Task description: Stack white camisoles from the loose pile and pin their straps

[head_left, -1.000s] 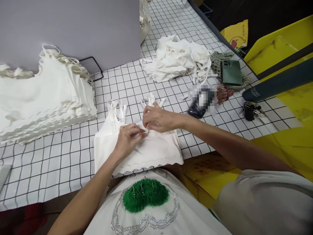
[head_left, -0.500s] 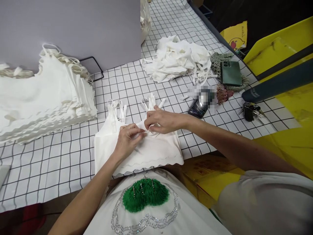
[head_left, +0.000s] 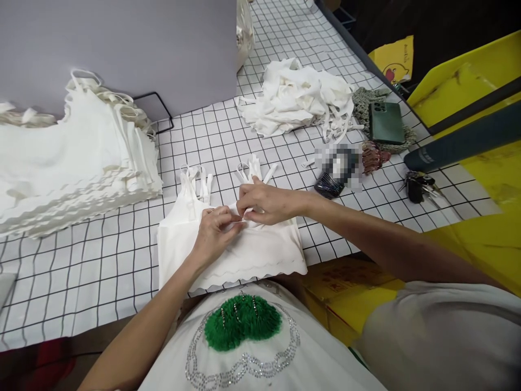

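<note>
A white camisole top (head_left: 256, 247) with thin straps and a wavy hem lies at the table's near edge, with more white layers under it. My left hand (head_left: 216, 231) pinches the top's neckline at its middle, thumb against fingers. Close beside it, my right hand (head_left: 264, 203) is closed in a pinch on the same stretch of neckline. The fingertips of both hands almost meet, and whatever small detail lies between them is hidden. Straps (head_left: 256, 165) stick out beyond my right hand.
A tall stack of white tops (head_left: 81, 157) stands at left by a grey panel (head_left: 122, 49) and a black wire stand (head_left: 165, 117). Farther back lies a heap of white garments (head_left: 297, 100). At right are a green phone (head_left: 386, 124), a dark glossy object (head_left: 330, 184), keys (head_left: 421, 187) and a dark cylinder (head_left: 464, 138).
My right hand has moved slightly left, closer to my left fingertips. Both hands still pinch the neckline, and the top has barely shifted.
</note>
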`<state>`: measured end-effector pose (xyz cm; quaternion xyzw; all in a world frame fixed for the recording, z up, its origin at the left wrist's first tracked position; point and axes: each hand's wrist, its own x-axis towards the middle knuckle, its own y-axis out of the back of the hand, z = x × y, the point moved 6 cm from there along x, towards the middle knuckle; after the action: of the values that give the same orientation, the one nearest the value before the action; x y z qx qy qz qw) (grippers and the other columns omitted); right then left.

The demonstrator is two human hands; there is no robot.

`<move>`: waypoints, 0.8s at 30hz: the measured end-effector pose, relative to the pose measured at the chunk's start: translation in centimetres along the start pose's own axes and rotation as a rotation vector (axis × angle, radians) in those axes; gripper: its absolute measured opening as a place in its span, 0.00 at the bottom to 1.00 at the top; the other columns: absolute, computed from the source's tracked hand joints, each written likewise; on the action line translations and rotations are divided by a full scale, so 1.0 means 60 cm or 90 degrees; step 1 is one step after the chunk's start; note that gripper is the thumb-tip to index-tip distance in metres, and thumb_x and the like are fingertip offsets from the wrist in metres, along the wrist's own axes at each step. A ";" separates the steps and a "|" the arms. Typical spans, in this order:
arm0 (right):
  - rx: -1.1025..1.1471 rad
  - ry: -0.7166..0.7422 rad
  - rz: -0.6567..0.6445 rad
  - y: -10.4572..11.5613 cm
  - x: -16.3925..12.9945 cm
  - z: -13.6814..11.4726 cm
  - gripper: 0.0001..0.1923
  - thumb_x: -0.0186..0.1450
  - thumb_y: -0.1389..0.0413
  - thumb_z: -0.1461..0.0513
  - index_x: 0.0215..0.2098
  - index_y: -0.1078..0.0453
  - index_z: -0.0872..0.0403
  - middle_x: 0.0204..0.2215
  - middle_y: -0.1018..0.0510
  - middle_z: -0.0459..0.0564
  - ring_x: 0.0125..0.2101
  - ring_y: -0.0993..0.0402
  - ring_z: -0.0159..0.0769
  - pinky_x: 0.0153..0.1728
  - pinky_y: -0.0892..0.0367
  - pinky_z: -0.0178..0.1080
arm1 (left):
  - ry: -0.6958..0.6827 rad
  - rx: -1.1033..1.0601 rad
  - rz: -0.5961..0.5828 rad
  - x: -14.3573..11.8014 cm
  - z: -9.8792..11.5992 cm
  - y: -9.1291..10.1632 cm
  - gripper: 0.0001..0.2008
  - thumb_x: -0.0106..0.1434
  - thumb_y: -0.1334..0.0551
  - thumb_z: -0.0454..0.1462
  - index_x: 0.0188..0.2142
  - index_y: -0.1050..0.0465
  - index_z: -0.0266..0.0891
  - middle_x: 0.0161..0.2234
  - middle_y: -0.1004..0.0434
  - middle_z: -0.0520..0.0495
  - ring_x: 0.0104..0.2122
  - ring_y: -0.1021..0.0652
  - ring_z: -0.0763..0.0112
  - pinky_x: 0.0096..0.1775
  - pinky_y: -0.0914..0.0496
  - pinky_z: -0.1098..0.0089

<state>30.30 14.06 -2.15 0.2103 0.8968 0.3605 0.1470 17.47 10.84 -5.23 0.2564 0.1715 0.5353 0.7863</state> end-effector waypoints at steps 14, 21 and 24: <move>0.022 -0.095 0.178 0.156 0.015 0.060 0.20 0.71 0.49 0.52 0.30 0.26 0.56 0.25 0.28 0.47 0.34 0.35 0.34 0.41 0.41 0.39 | 0.013 0.060 -0.034 0.012 -0.005 -0.011 0.04 0.59 0.32 0.38 0.30 0.22 0.41 0.34 0.17 0.48 0.37 0.20 0.60 0.47 0.35 0.57; -0.073 -0.198 0.295 0.184 0.007 0.117 0.16 0.70 0.49 0.57 0.32 0.25 0.57 0.27 0.24 0.49 0.39 0.31 0.39 0.43 0.38 0.41 | 0.007 0.088 0.009 0.019 -0.010 -0.015 0.03 0.62 0.34 0.38 0.34 0.23 0.41 0.35 0.18 0.48 0.36 0.19 0.61 0.49 0.32 0.56; -0.155 -0.245 0.375 0.155 -0.026 0.105 0.16 0.71 0.51 0.60 0.49 0.25 0.58 0.44 0.20 0.56 0.48 0.30 0.45 0.52 0.38 0.49 | -0.061 0.152 0.107 -0.008 0.006 0.008 0.14 0.64 0.34 0.39 0.49 0.26 0.41 0.45 0.21 0.42 0.46 0.21 0.56 0.51 0.32 0.53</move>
<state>36.78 23.07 0.21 0.5042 0.7044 0.4451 0.2269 17.14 10.46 -4.66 0.3868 0.1739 0.5621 0.7101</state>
